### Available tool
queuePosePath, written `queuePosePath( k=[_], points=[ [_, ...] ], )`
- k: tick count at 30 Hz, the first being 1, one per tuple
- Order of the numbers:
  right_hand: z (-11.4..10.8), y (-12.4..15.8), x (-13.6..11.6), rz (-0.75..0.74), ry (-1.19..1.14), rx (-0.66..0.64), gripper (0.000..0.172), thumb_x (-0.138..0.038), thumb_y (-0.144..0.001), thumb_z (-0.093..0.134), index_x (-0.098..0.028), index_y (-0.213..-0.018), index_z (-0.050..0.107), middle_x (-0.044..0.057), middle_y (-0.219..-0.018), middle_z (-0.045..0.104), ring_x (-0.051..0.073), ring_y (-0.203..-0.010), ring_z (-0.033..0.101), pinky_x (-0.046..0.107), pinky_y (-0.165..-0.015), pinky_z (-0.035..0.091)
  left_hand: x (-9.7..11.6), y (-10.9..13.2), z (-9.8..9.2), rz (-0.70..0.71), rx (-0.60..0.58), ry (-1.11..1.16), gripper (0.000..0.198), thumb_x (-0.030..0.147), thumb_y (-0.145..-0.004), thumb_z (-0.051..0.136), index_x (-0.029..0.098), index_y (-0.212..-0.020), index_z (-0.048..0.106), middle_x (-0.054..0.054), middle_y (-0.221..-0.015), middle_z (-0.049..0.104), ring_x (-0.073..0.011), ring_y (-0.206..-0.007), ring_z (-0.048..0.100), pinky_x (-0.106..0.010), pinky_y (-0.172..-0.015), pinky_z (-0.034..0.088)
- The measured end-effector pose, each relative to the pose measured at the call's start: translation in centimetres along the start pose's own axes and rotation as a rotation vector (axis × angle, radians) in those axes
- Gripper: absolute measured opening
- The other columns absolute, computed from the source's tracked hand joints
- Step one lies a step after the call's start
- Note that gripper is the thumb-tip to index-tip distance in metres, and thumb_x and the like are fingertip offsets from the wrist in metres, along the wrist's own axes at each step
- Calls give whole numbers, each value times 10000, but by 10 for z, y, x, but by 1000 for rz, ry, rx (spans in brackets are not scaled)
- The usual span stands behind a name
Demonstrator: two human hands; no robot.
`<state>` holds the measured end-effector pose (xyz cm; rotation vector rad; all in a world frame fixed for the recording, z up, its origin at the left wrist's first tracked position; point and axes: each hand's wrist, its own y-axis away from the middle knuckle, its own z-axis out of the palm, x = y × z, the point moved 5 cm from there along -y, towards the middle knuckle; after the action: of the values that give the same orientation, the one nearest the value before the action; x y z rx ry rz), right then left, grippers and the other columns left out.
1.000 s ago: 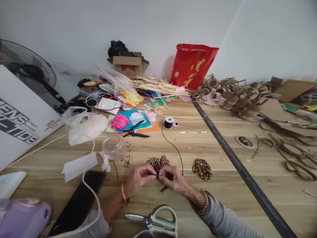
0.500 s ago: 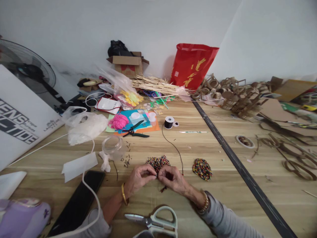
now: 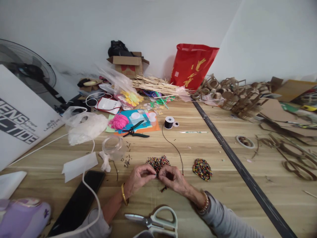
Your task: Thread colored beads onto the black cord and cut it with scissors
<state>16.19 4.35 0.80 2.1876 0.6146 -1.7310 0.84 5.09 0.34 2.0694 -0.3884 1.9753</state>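
My left hand and my right hand meet fingertip to fingertip over the wooden table, both pinched on something small between them. A thin black cord runs from my right hand up to a black spool. A short beaded strand hangs below my right hand. Just beyond my fingers lies a pile of mixed beads. A second bead pile sits to the right of my right hand.
White-handled scissors lie near the front edge. A black phone, a white cable, a clear jar, pliers and pink yarn are at left. Cardboard pieces and a red bag stand behind.
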Motion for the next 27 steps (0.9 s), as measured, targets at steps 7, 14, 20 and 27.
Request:
queuePosePath(
  k=[7, 14, 20, 27],
  points=[
    [0, 0, 1, -11, -17, 15, 217, -344, -807, 589, -138, -740, 577, -24, -602, 492, 83, -529, 392, 204, -476, 301, -1, 0, 0, 17, 13, 8, 79, 205, -669, 734, 135, -692, 706, -43, -723, 674, -164, -713, 616, -267, -701, 492],
    [0, 0, 2, -28, -25, 19, 238, -362, -817, 587, -137, -739, 578, -24, -600, 487, 84, -531, 390, 204, -474, 303, 1, 0, 0, 9, 9, 8, 55, 181, -668, 715, 133, -695, 704, -44, -737, 672, -164, -724, 616, -261, -699, 488],
    [0, -1, 0, -34, -3, 17, 271, -394, -824, 586, -137, -737, 581, -24, -600, 495, 80, -524, 393, 205, -469, 305, 1, -1, 1, 11, 6, 1, 52, 179, -667, 711, 131, -685, 702, -41, -718, 666, -162, -708, 607, -262, -692, 482],
    [0, -1, 2, -22, -18, 15, 218, -332, -821, 587, -129, -742, 582, -15, -609, 499, 87, -543, 399, 202, -481, 310, 1, 0, 1, 19, 7, 12, 43, 166, -671, 704, 133, -698, 703, -41, -733, 669, -162, -724, 613, -257, -699, 483]
  ],
)
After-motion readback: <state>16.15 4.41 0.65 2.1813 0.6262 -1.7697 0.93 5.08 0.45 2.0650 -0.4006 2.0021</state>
